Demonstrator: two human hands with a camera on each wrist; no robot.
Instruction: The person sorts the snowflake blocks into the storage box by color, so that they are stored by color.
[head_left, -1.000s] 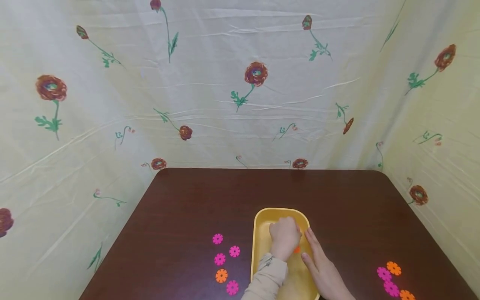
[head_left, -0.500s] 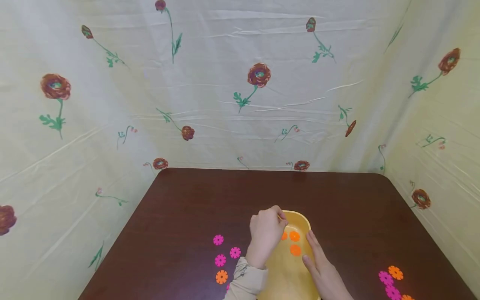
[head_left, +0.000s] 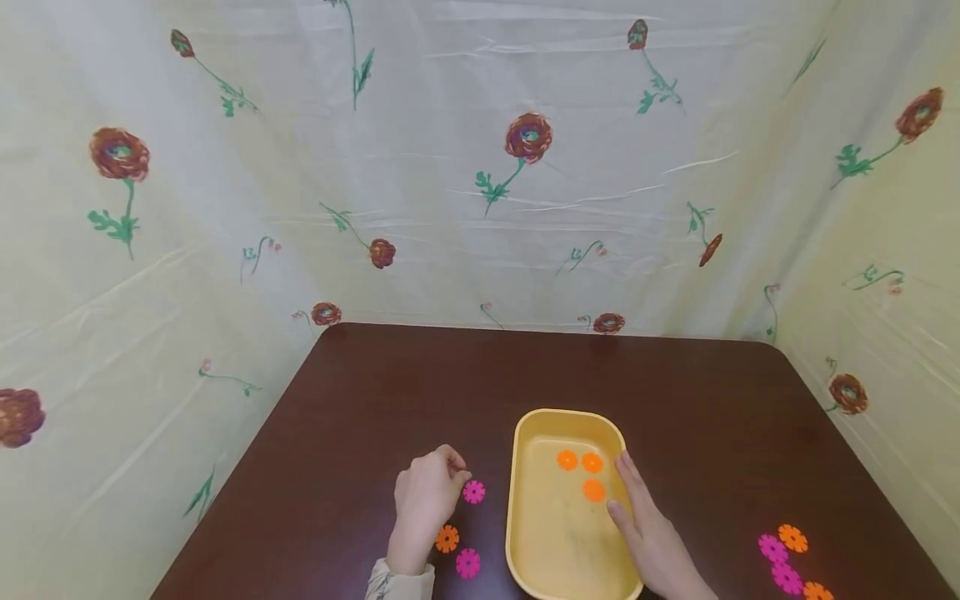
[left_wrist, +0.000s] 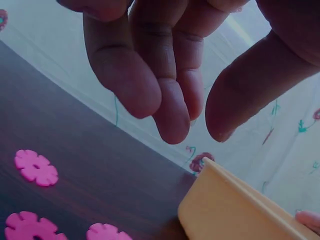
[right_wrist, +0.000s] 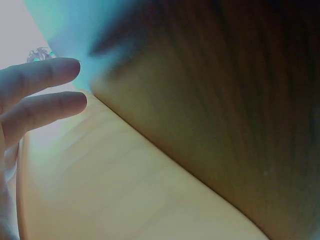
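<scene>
Fingers of the left hand [head_left: 425,497] hung loosely curled and empty over pink flower discs [left_wrist: 36,167] just below them, while the right hand [head_left: 647,531], fingers straight, rested against the yellow tray [head_left: 525,533] farther right.

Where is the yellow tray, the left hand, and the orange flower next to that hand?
Tray [head_left: 525,500], head view, left wall.
Left hand [head_left: 426,497], head view, back of the hand.
Orange flower [head_left: 447,539], head view, its middle.
</scene>
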